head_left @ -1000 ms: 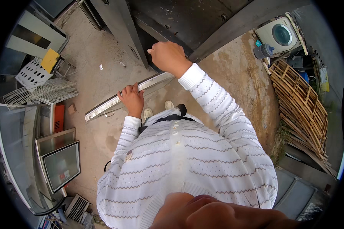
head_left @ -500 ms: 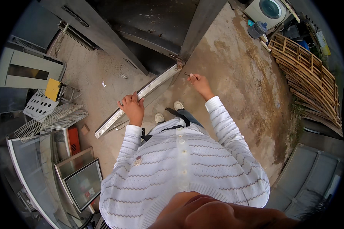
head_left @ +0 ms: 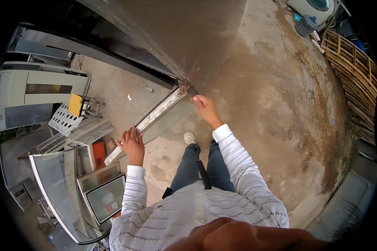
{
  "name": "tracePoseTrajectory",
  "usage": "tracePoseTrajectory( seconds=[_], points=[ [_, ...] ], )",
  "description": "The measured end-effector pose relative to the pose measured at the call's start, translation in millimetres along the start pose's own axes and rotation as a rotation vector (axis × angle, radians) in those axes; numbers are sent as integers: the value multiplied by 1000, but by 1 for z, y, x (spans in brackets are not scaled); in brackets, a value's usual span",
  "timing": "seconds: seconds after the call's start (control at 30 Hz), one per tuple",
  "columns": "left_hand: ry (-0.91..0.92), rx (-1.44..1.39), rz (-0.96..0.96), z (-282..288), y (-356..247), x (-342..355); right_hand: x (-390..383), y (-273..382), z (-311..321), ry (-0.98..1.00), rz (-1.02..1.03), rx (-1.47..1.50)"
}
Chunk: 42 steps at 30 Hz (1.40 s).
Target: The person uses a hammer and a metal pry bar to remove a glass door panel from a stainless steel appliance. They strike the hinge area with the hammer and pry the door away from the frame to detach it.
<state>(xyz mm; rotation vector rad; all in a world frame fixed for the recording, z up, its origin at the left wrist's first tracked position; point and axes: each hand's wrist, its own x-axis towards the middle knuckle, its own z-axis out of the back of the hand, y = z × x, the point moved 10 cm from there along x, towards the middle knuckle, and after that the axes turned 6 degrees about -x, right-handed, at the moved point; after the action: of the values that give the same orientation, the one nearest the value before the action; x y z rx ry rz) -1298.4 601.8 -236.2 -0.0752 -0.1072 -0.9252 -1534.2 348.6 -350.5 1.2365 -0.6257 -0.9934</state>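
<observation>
A glass door with a silver metal frame (head_left: 155, 113) angles out low from the corner of a large dark metal cabinet (head_left: 188, 37). My left hand (head_left: 132, 142) grips the frame toward its lower-left end, fingers curved over the edge. My right hand (head_left: 207, 109) is pinched at the hinge bracket (head_left: 182, 88) at the door's upper end, on a thin dark tool that is mostly hidden by the fingers and bracket.
At left lie old appliance panels (head_left: 44, 85), wire racks (head_left: 90, 131), a white perforated sheet (head_left: 63, 117) and framed glass (head_left: 104, 196). At right are a water jug (head_left: 305, 25), a washing machine (head_left: 310, 6) and stacked wooden frames (head_left: 349, 67), along a stained concrete floor (head_left: 280, 125).
My right hand left the cabinet, showed a thin bent tool, then moved to the hinge. My left hand stays on the frame. The view has shifted, showing more of my legs.
</observation>
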Motion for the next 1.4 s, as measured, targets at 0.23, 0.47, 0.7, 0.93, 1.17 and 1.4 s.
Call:
tracePoseTrajectory(
  seconds=[0.23,0.47,0.7,0.93,1.17,1.4],
  points=[
    [-47,177,-50,-10,-12,-8,8,2,8,-14,98,15],
    [-124,292,-101,-16,-15,-13,12,17,24,-237,323,-180],
    [-236,388,-151,-28,-15,-12,0,13,31,-334,441,-132],
    [-285,365,-163,-30,-10,-14,9,24,21,-310,594,-52],
    [-272,396,-187,-32,-11,-15,9,31,28,-240,578,-58],
    [-258,394,-197,-31,-12,-16,-4,52,36,-432,687,-297]
  ],
)
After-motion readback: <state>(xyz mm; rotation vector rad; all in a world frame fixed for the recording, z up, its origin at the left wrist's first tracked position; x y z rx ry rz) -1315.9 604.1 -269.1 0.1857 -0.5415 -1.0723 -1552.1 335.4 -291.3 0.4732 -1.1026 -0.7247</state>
